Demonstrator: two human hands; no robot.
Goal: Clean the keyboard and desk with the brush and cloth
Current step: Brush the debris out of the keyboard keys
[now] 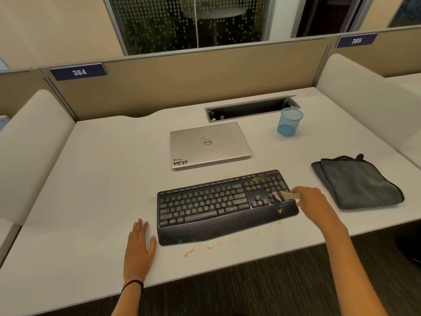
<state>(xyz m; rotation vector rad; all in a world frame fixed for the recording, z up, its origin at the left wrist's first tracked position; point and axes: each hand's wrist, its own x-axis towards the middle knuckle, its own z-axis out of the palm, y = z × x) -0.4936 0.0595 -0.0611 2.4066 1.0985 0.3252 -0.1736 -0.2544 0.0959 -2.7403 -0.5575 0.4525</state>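
"Two hands, one tool: what has hold of what?"

"My right hand [309,199] has its fingers curled round the handle of the brush [286,196], with the bristle end down on the number pad at the right end of the keyboard [225,206]. My left hand [139,242] lies flat on the desk [102,179] near its front edge, fingers straight, holding nothing. It's just beside the keyboard's left front corner, and I can't tell whether the thumb touches it."

"And the cloth?"

"The cloth [357,181] lies folded near the desk's right edge, apart from the keyboard."

"What could go wrong from here?"

"Yellow crumbs [257,179] sit at the top of the number pad, and a small clump [279,210] lies on the palm rest below the brush. If I press too hard, I think I'd drive them down between the keys instead of lifting them out. A fast flick toward me could send them over the desk's front edge onto the carpet, and loose bits [189,252] already lie close to that edge. My left hand isn't on the keyboard, so a firm stroke might skid it. Sweeping away from me risks scattering grit toward the laptop [209,144] behind the keyboard."
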